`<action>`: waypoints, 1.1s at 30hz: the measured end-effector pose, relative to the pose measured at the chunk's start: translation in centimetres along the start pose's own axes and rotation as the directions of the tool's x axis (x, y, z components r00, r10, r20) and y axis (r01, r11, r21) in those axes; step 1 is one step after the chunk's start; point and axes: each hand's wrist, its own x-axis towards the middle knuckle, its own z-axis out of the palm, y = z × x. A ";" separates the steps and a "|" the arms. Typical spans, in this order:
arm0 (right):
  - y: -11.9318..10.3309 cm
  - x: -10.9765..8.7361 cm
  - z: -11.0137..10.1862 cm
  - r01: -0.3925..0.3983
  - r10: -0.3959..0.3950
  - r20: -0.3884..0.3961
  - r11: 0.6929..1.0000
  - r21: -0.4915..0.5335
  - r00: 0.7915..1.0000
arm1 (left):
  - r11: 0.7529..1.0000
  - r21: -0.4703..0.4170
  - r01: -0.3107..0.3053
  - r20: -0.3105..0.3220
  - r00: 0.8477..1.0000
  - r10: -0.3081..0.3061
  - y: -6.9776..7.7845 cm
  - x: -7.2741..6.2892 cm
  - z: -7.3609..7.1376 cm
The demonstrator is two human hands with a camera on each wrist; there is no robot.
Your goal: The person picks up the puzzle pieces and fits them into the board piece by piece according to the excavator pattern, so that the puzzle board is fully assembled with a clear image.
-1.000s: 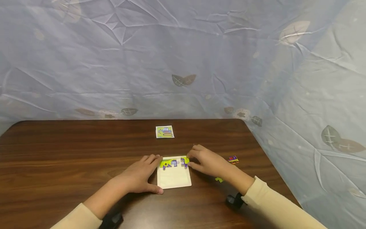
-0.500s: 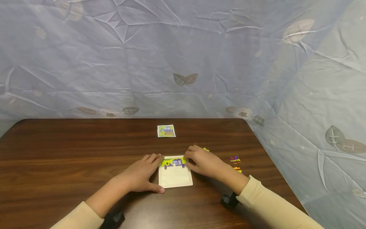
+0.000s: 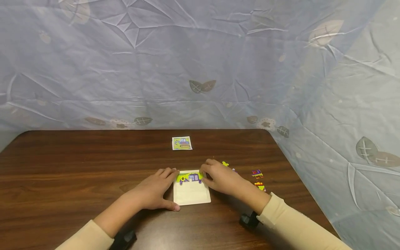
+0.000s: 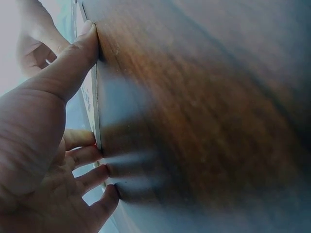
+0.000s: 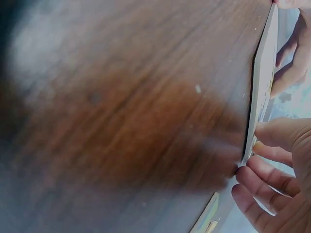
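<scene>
- The right hand (image 3: 218, 175) has its thumb and first finger bent close together at the far right corner of the puzzle tray (image 3: 191, 196). They touch there, by a green corner piece (image 3: 200, 176). It is not clear if they pinch the piece or just push on it.
- The left hand (image 3: 156, 191) is spread wide along the left side of the tray. Its thumb is at the near left corner and its pointing finger is at the far left corner.
- The tray is flat on the table between the two hands. Green and purple puzzle pieces (image 3: 183, 178) make a row along its far side. The near part is bare.
- I think the step now is fitting the corner piece into that row. The next move seems to need a soft push to make it sit flat, while the left hand keeps the tray from sliding.
- Loose pieces lie to the right: a yellow piece (image 3: 225, 163) just past the right hand, and red, purple and yellow pieces (image 3: 259, 186) farther right.
- Farther away, past the tray, is a small picture card (image 3: 182, 143).
- All of it is on a brown wooden table (image 3: 93, 163), with a leafy cloth (image 3: 156, 69) behind.
</scene>
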 end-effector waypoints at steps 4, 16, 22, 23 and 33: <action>0.1 -0.1 0.1 -0.003 0.003 -0.003 1.000 0.017 1.000 | 1.000 -0.010 0.003 0.000 1.000 -0.003 0.0 -0.1 0.0; 0.3 -0.5 -0.2 0.014 -0.015 0.022 0.999 0.039 1.000 | 1.000 -0.012 0.007 0.005 1.000 -0.006 0.0 -0.1 -0.1; 1.2 -1.3 -0.5 0.040 -0.045 0.061 0.996 0.081 0.997 | 1.000 -0.005 0.009 0.007 1.000 -0.009 0.0 -0.1 -0.1; 1.4 -1.5 -0.5 0.047 -0.053 0.059 0.995 0.090 0.997 | 1.000 -0.006 0.010 0.007 1.000 -0.010 0.0 -0.1 -0.1; 4.8 -3.2 -1.5 0.031 -0.023 -0.060 0.990 0.136 0.998 | 1.000 0.001 -0.006 -0.008 1.000 0.006 0.0 -0.2 0.0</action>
